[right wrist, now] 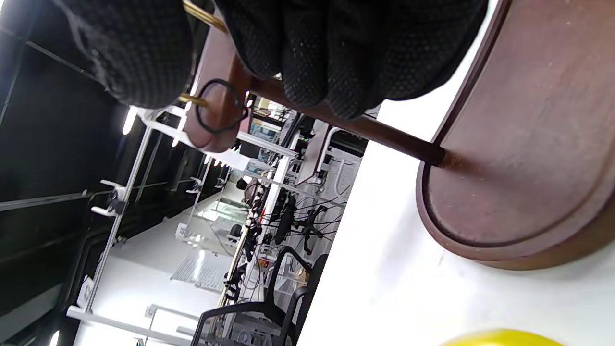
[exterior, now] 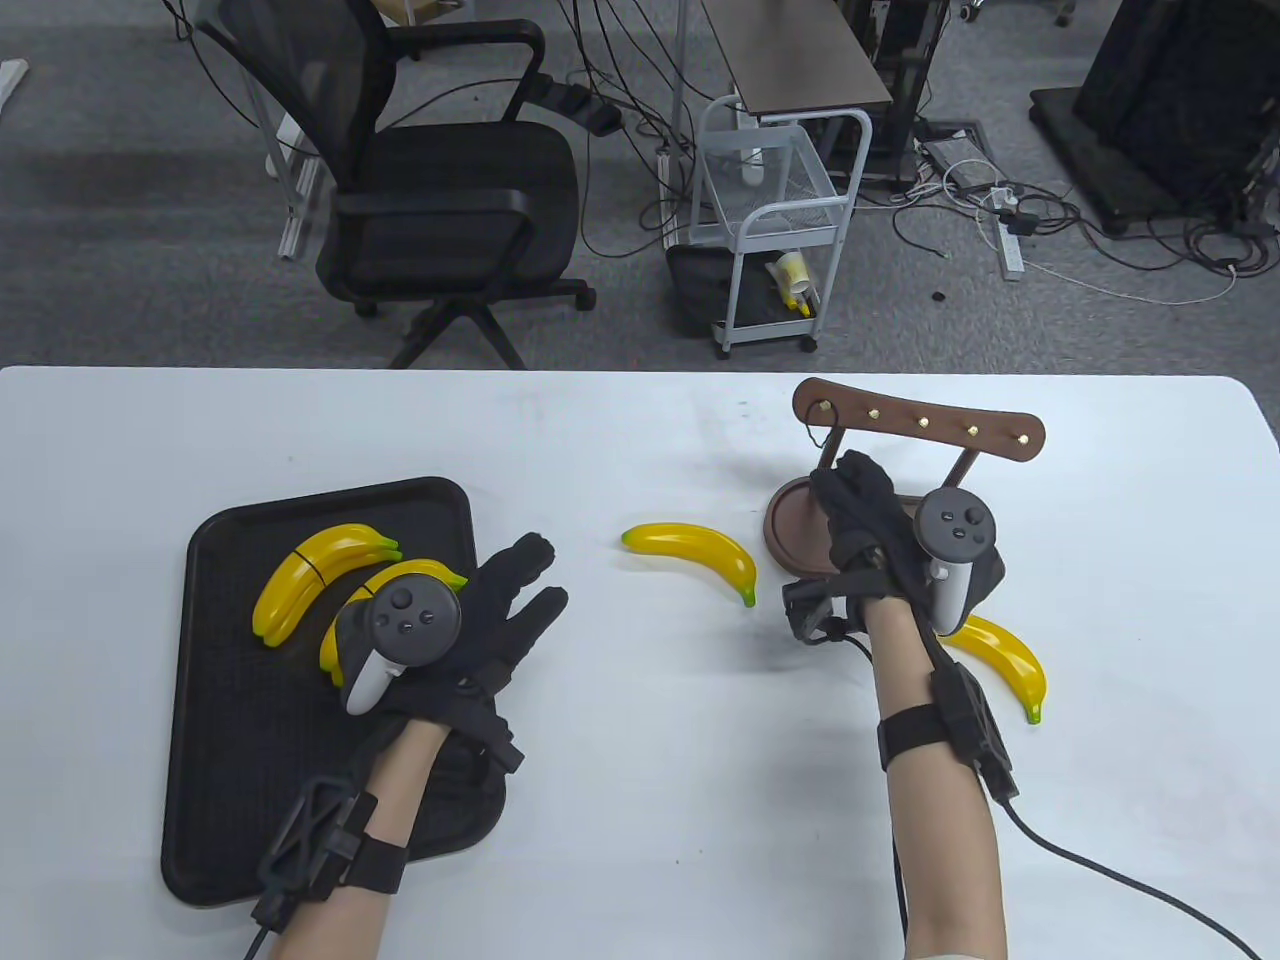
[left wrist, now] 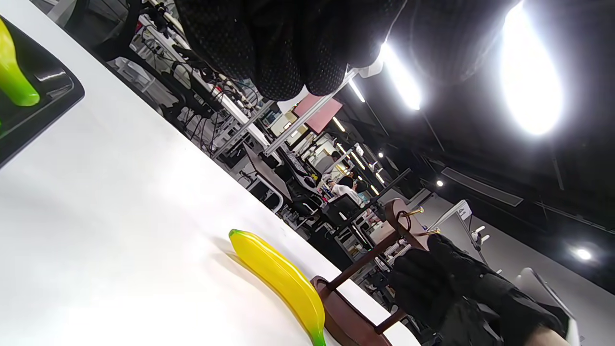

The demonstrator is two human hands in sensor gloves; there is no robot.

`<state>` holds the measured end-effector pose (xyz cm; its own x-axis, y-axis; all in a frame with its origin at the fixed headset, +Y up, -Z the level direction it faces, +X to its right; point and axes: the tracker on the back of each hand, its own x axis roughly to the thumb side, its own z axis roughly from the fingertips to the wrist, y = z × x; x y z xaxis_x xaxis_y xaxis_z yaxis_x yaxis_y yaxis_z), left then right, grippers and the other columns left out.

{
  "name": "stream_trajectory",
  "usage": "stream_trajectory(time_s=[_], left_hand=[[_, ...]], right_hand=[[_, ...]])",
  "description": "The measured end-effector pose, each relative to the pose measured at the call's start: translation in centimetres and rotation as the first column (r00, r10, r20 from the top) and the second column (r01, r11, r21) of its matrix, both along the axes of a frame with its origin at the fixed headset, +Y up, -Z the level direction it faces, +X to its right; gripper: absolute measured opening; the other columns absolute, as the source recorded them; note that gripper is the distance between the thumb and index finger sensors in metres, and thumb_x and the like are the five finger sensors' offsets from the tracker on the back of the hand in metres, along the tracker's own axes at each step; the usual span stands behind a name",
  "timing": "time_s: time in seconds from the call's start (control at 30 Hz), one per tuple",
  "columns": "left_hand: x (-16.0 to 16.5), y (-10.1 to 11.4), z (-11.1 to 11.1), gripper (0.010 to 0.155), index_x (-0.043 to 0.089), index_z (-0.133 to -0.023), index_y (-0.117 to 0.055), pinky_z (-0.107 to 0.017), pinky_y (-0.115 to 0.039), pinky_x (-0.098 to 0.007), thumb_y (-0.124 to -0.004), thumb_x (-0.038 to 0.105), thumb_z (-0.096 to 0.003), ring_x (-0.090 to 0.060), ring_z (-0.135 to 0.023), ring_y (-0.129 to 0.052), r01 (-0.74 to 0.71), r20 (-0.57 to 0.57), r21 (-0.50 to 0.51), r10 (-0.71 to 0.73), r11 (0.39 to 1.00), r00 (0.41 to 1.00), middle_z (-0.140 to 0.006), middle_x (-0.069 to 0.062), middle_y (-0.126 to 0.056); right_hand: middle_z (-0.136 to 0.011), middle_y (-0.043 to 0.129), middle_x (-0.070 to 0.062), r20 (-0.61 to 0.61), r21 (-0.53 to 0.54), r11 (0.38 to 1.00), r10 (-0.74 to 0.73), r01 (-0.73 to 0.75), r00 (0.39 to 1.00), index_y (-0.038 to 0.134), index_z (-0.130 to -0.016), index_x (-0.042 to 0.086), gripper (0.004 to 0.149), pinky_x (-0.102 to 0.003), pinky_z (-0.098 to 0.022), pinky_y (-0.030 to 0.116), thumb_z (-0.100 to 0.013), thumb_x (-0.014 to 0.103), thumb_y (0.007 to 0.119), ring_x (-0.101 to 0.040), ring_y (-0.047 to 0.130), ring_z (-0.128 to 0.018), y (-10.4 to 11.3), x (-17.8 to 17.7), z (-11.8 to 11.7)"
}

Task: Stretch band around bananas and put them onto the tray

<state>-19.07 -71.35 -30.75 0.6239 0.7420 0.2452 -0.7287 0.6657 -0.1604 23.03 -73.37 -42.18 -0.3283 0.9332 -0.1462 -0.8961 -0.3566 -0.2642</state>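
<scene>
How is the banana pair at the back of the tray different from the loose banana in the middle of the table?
The banana pair lies on the black tray; the loose banana lies on the bare white table. The pair is two bananas side by side with a thin dark band around them; the loose banana is single and has no band. The pair arches with green tips pointing right, while the loose banana's ends curve down. Both are glossy yellow with green tips.

Glossy, smooth plastic is seen on the bananas (exterior: 697, 546). A matt black tray (exterior: 230, 760) with a textured floor is shown. The rack (exterior: 915, 420) looks like smooth, dark-stained wood, with brass-coloured metal pegs (exterior: 923, 422). The gloves (right wrist: 307, 53) are of dotted black knit cloth.
</scene>
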Motion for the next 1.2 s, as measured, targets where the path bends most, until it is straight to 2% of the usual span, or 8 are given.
stream_trajectory(time_s=[0.3,0.63,0.93,1.2], left_hand=[[-0.1,-0.4,-0.1,0.062,0.028,-0.115,-0.046,-0.083,-0.057,-0.05,-0.066,0.054,-0.0625,-0.032,-0.111,-0.068,0.004,-0.002,-0.015,-0.004,1.0,1.0,-0.123,-0.001,-0.058],[-0.1,-0.3,-0.1,0.062,0.028,-0.115,-0.046,-0.083,-0.057,-0.051,-0.066,0.054,-0.0625,-0.033,-0.111,-0.068,0.003,-0.001,-0.021,-0.003,1.0,1.0,-0.123,-0.001,-0.057],[0.0,-0.3,-0.2,0.062,0.028,-0.115,-0.047,-0.083,-0.057,-0.051,-0.066,0.054,-0.0626,-0.033,-0.111,-0.068,0.0,0.002,-0.02,0.0,1.0,1.0,-0.123,-0.001,-0.058],[-0.2,-0.4,-0.2,0.061,0.028,-0.115,-0.047,-0.083,-0.057,-0.051,-0.066,0.054,-0.0625,-0.033,-0.111,-0.068,-0.003,-0.004,-0.026,0.003,1.0,1.0,-0.122,-0.001,-0.058]], right_hand=[[-0.101,0.074,-0.018,0.067,-0.035,0.987,-0.155,0.158,0.986,0.06,-0.106,0.008,0.068,-0.052,-0.056,0.076,-0.053,0.045,0.079,-0.04,0.084,-0.084,-0.8,-0.7,-2.5],[-0.087,0.088,-0.012,0.155,-0.04,0.948,-0.306,0.315,0.939,0.073,-0.096,0.011,0.054,-0.047,-0.049,0.081,-0.052,0.042,0.08,-0.032,0.095,-0.07,-2.1,-1.1,-3.4],[-0.075,0.095,-0.007,0.159,-0.037,0.947,-0.31,0.319,0.937,0.081,-0.086,0.014,0.041,-0.046,-0.043,0.084,-0.054,0.039,0.079,-0.027,0.1,-0.06,-1.9,-1.2,-3.4],[-0.071,0.097,-0.006,0.148,-0.013,0.956,-0.288,0.293,0.946,0.084,-0.083,0.012,0.039,-0.045,-0.041,0.084,-0.055,0.039,0.079,-0.026,0.101,-0.055,-0.4,-0.9,-2.8]])
